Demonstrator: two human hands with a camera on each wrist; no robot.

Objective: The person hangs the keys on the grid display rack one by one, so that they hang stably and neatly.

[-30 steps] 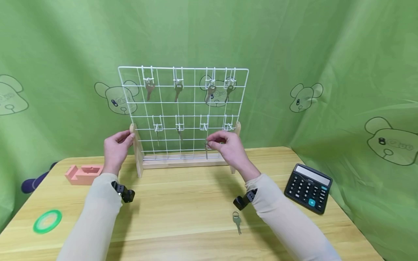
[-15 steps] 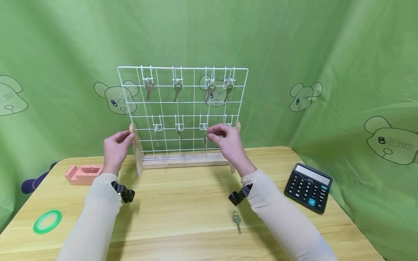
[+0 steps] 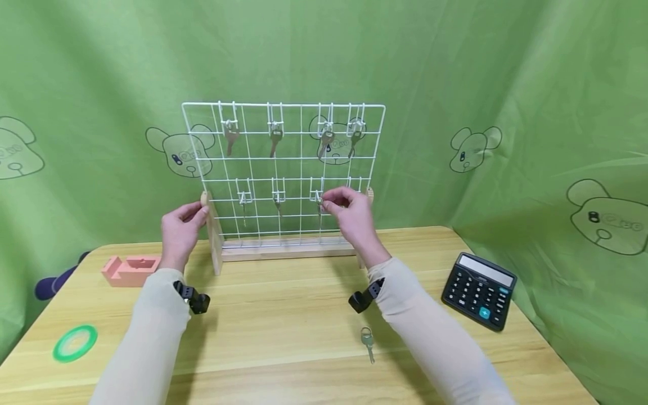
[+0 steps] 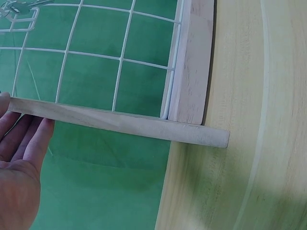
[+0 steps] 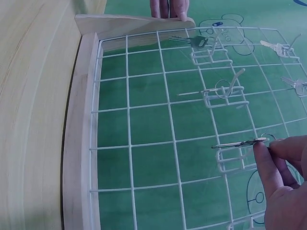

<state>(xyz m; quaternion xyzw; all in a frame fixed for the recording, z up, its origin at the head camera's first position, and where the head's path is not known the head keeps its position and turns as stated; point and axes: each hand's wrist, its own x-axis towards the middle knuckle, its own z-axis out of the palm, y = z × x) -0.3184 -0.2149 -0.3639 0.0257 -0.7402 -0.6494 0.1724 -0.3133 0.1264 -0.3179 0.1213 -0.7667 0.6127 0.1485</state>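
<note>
A white wire grid rack [image 3: 283,169] stands upright in a wooden base [image 3: 283,250] at the back of the table. Keys hang on the top row of hooks and on two lower-left hooks. My right hand [image 3: 349,211] pinches a silver key [image 5: 240,143] at the third lower hook [image 5: 230,160]; the key's ring sits at the hook. My left hand [image 3: 179,228] rests with straight fingers against the rack's left wooden post [image 4: 115,122], steadying it. Another key [image 3: 367,341] with a green head lies loose on the table in front.
A black calculator [image 3: 478,291] lies at the right of the wooden table [image 3: 283,315]. A pink holder [image 3: 129,269] sits at the left, a green tape ring [image 3: 75,342] near the front left corner. Green printed cloth hangs behind.
My right hand has risen with the key from near the rack's base up to the third lower hook. The left hand has stayed on the post.
</note>
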